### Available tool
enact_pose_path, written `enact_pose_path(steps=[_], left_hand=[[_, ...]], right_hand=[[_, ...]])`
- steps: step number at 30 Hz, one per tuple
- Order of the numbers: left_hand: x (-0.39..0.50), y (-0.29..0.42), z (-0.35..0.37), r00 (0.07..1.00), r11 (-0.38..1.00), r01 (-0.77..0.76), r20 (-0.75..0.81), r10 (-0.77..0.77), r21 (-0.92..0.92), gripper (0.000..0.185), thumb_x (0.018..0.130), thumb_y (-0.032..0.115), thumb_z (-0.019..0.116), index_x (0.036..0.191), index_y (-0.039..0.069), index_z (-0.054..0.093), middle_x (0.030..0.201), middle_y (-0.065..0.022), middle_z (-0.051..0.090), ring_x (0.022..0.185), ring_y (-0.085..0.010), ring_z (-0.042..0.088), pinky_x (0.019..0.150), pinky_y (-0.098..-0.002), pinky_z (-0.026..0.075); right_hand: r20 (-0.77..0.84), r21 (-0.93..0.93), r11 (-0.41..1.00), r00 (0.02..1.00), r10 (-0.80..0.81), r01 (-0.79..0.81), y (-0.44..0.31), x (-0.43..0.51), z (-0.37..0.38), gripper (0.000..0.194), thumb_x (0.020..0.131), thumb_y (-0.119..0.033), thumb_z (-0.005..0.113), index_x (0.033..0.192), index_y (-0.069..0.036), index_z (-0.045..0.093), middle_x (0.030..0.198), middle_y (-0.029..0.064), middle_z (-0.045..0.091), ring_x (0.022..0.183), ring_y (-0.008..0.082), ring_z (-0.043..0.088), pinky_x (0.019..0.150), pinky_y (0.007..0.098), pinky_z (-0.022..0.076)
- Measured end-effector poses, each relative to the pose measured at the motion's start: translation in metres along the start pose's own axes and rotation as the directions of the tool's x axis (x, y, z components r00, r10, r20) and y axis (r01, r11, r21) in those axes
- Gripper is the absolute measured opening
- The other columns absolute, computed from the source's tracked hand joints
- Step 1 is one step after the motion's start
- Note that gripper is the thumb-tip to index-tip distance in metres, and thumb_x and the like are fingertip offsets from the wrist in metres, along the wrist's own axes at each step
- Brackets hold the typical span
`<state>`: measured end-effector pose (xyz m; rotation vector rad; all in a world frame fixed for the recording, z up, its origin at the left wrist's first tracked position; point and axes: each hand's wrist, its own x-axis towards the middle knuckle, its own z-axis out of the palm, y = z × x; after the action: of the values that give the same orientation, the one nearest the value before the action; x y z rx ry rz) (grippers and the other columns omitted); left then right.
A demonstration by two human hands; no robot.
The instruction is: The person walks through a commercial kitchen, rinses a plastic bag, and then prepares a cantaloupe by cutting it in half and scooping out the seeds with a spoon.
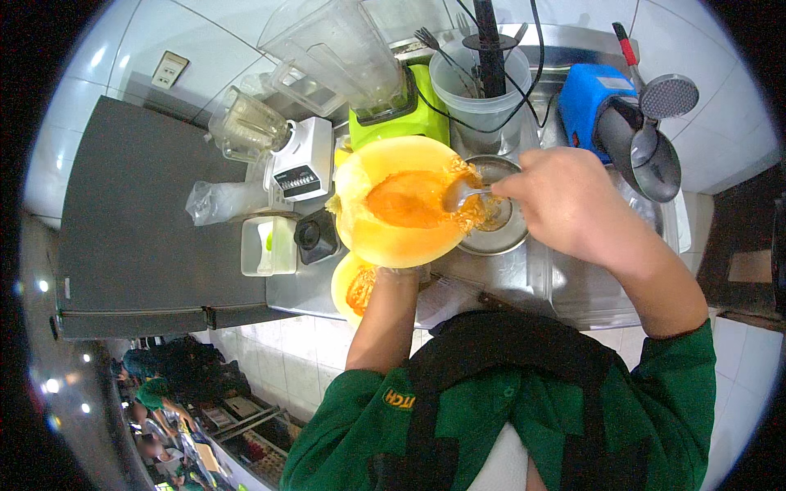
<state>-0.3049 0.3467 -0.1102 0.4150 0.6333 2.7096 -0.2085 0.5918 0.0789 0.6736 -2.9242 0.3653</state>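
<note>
My left hand (402, 274) supports a large half of a yellow melon or squash (399, 245) from beneath; its fingers are hidden behind the fruit. The cut face is tipped towards me, with a smooth orange hollow and a stem stub on the left. My right hand (562, 199) grips a metal spoon (455, 195), its bowl at the right rim of the hollow among stringy pulp and seeds. Below that rim sits a round metal dish (506, 244) with pulp and seeds in it. Another fruit half (359, 291), still full of seeds, lies by my left forearm.
A green blender (399, 123), a white blender (307, 156) and a clear bucket (479, 113) with forks stand behind. At right are a blue appliance (592, 101) and a black ladle (651, 172). A knife handle (491, 301) lies near the counter's front edge. People work at lower left.
</note>
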Motion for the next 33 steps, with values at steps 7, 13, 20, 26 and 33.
enact_pose_path(steps=[7,13,20,26,33], left_hand=[[0.0,-0.002,0.0,0.999,1.0,0.024,-0.029,-0.024,0.004,0.059,0.097,0.044,0.047,0.145,0.015,0.031,0.145,-0.0102,0.042,0.133,-0.0272,0.04,0.112,-0.0453,0.031],[0.001,-0.004,-0.002,0.999,1.0,0.03,-0.043,-0.029,0.009,0.059,0.096,0.044,0.047,0.145,0.015,0.031,0.145,-0.01,0.041,0.133,-0.0275,0.039,0.112,-0.0455,0.031],[0.0,-0.004,0.0,0.999,0.999,0.042,-0.033,-0.042,-0.009,0.059,0.096,0.044,0.047,0.145,0.015,0.031,0.145,-0.0099,0.041,0.133,-0.0277,0.039,0.112,-0.0458,0.031],[-0.001,-0.002,0.006,0.999,0.997,0.035,-0.026,-0.037,-0.066,0.06,0.096,0.049,0.044,0.145,0.016,0.032,0.143,-0.0102,0.043,0.131,-0.0282,0.042,0.111,-0.0458,0.033],[-0.003,-0.005,0.008,0.988,0.954,0.008,-0.15,0.039,0.299,0.063,0.094,0.053,0.044,0.144,0.016,0.034,0.141,-0.0117,0.045,0.129,-0.0302,0.043,0.108,-0.0491,0.037]], right_hand=[[0.095,0.056,0.998,0.995,0.02,-0.026,0.002,0.002,-0.002,0.03,0.072,-0.01,0.06,0.099,-0.014,0.073,0.076,0.011,0.059,0.073,0.0317,0.061,0.065,0.043,0.0491],[-0.129,0.037,0.999,0.992,-0.008,0.013,0.01,-0.004,-0.001,0.03,0.073,-0.01,0.06,0.099,-0.014,0.073,0.076,0.0116,0.06,0.073,0.0313,0.062,0.065,0.0429,0.0496],[0.049,-0.039,0.999,0.999,-0.01,0.012,-0.001,0.006,0.014,0.023,0.074,-0.014,0.059,0.093,-0.013,0.072,0.08,0.0134,0.061,0.077,0.0324,0.064,0.067,0.0444,0.0515],[-0.023,-0.098,0.995,1.0,-0.012,0.01,0.0,-0.003,-0.006,0.029,0.073,-0.011,0.06,0.098,-0.013,0.073,0.074,0.0109,0.056,0.074,0.0299,0.062,0.066,0.0426,0.0496],[0.093,-0.065,0.998,0.996,0.006,0.0,-0.013,0.008,0.01,0.03,0.074,-0.012,0.059,0.102,-0.013,0.072,0.077,0.011,0.057,0.076,0.0297,0.062,0.067,0.0423,0.0496]])
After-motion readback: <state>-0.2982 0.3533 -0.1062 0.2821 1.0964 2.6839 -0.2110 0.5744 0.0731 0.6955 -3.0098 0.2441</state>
